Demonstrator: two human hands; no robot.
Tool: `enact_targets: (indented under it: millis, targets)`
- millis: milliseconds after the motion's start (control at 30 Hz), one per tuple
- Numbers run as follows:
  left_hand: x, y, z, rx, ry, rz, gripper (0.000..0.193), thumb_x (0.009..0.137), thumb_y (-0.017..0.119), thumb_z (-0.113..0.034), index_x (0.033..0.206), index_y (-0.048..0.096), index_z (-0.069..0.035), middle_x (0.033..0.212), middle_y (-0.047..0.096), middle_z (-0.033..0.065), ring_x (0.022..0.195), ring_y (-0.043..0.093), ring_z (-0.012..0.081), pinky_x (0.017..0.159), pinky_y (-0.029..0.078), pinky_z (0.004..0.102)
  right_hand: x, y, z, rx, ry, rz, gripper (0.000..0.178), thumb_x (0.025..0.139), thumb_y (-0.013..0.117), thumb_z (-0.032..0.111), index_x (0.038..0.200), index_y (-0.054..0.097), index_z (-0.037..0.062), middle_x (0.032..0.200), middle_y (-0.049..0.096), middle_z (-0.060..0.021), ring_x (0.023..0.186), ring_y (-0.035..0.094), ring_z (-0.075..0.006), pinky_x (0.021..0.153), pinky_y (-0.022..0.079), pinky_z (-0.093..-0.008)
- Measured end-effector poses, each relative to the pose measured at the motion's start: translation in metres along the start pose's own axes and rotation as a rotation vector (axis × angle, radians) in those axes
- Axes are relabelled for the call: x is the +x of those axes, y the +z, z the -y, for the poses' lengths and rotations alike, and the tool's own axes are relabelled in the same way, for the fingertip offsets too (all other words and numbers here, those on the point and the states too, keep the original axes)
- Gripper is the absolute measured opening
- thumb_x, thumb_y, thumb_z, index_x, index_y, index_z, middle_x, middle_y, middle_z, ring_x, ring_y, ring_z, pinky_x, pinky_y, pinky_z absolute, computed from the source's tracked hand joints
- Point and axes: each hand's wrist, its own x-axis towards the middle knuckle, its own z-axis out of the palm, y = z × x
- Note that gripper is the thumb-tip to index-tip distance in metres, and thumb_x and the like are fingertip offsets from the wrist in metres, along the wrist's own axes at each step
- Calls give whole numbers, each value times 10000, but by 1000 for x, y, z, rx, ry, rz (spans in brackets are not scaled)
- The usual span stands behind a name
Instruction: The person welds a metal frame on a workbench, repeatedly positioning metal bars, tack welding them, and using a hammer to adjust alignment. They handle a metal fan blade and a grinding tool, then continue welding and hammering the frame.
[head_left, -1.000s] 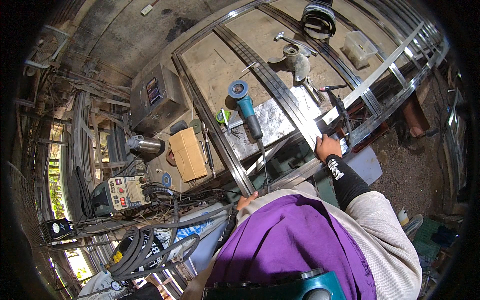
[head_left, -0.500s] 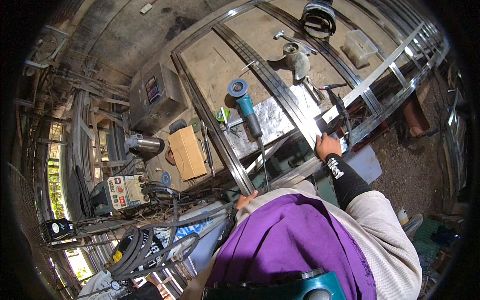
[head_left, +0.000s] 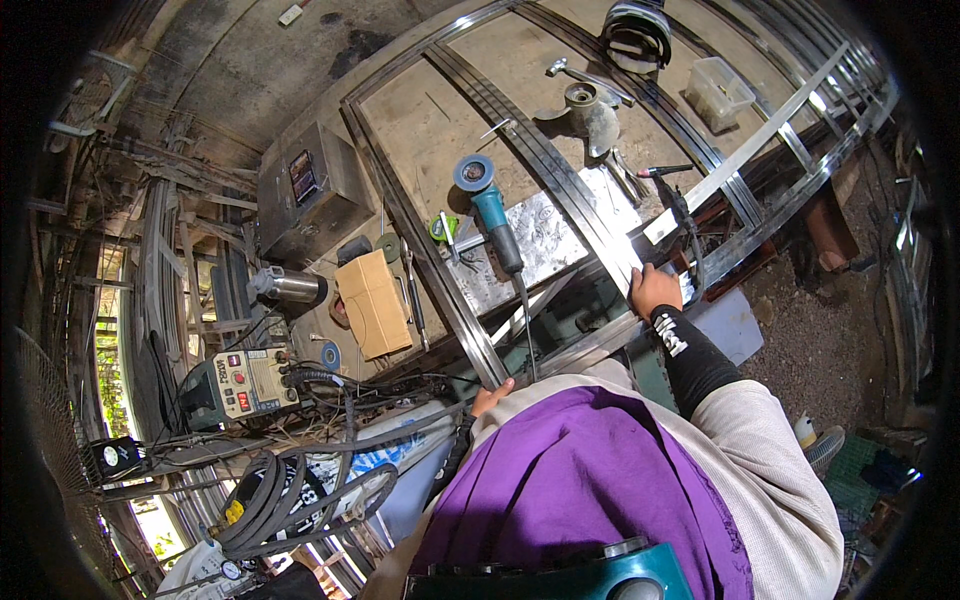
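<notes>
A large frame of shiny metal bars (head_left: 555, 185) lies across the workbench, its near edge against my body. My right hand (head_left: 656, 290) is closed over that near edge, where a middle bar meets it. At the near left corner, my left hand (head_left: 490, 398) grips the frame's end with the thumb on top; my shirt hides part of this hand. Between two bars rests a teal angle grinder (head_left: 492, 212), disc pointing away, on a bright metal plate (head_left: 548, 240). Beside the grinder is a green tape measure (head_left: 440, 228). A torch with a cable (head_left: 665, 172) lies beyond my right hand.
A propeller (head_left: 598, 128), a hammer (head_left: 590, 80), a welding helmet (head_left: 640, 45) and a clear plastic tub (head_left: 718, 95) occupy the far bench. At left are a cardboard box (head_left: 375, 305), a metal box (head_left: 315, 200), a welding machine (head_left: 245, 385) and coiled cables (head_left: 275, 500).
My view has shifted very slightly. Both hands keep their places on the frame, and nothing on the bench has visibly moved.
</notes>
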Motion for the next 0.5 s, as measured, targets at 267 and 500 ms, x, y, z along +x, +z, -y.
enact_targets:
  millis: [267,500]
  targets:
    - [4,10,-7,-38,41,16,545,797,825,-566,839,731,-31,770,701,39,635,647,131,591,506,303,0,9,-16,-32,6,-42,417,1032,423,387,1013,618,19,876,717,-214,864,682,-409,915,451,-540]
    - [23,-9,35,49,-50,23,434,880,785,-447,973,715,-29,813,716,99,705,692,205,652,525,384,-7,7,-5,-7,-9,-20,424,1015,441,391,1038,642,18,907,722,-229,909,690,-408,966,447,-551]
